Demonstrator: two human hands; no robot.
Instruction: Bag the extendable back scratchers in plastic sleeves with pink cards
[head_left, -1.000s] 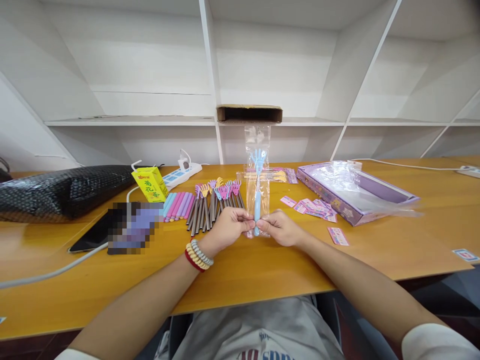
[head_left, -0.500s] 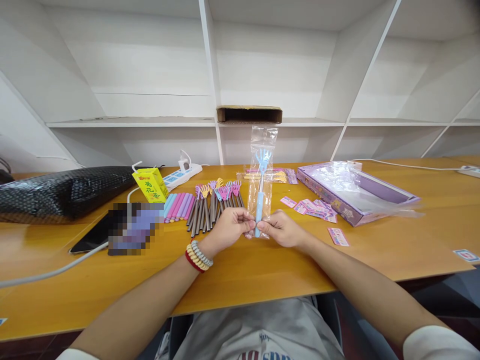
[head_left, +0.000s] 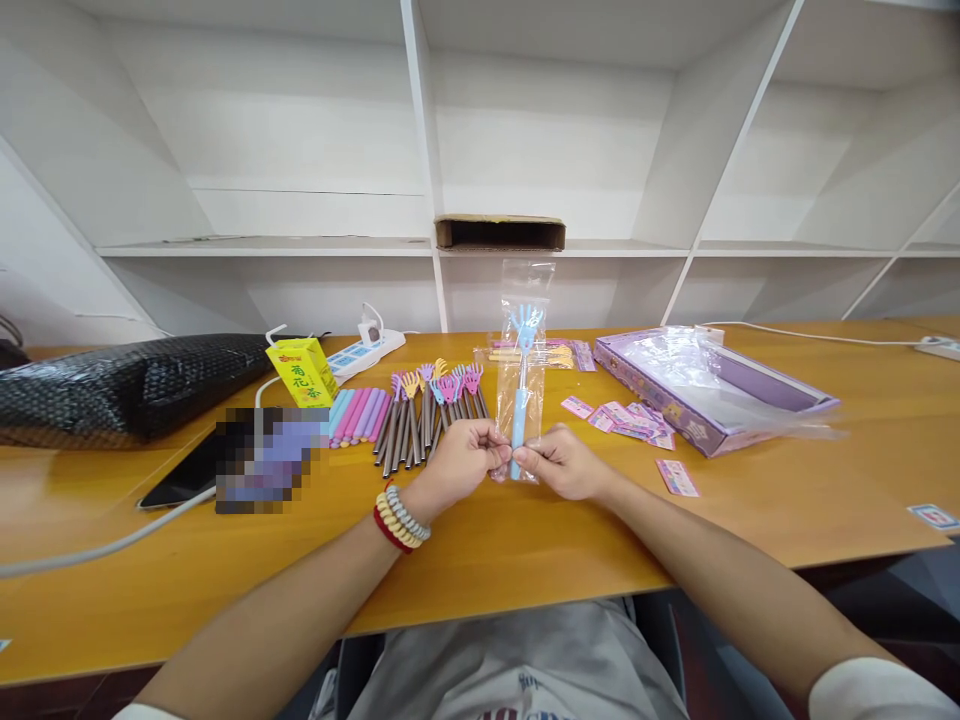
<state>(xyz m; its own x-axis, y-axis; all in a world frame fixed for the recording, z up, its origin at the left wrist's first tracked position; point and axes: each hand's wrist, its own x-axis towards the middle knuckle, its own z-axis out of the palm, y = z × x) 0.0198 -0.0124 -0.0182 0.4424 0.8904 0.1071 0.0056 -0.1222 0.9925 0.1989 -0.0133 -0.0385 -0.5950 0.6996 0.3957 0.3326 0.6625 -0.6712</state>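
A blue back scratcher (head_left: 520, 400) with a hand-shaped head and a metal shaft stands upright inside a clear plastic bag (head_left: 528, 280). My left hand (head_left: 472, 452) pinches the bag's lower left side by the handle. On the other side, my right hand (head_left: 564, 461) grips the lower right, thumb against the handle's bottom end. Left of my hands lie several metal shafts with coloured claw heads (head_left: 431, 405). Beside them is a row of pastel handles (head_left: 360, 415). Behind the held bag, another bagged scratcher with a yellow head (head_left: 559, 355) lies on the table.
Small pink printed cards (head_left: 630, 418) lie right of my hands, near an open purple box (head_left: 705, 435) holding clear plastic. To the left are a yellow drink carton (head_left: 302, 372), a power strip (head_left: 367, 355), a black bubble-wrapped parcel (head_left: 135, 390) and a white cable (head_left: 120, 555).
Both hands keep hold of the bagged back scratcher in nearly the same place. The whole view has shifted very slightly; the things on the table have not moved.
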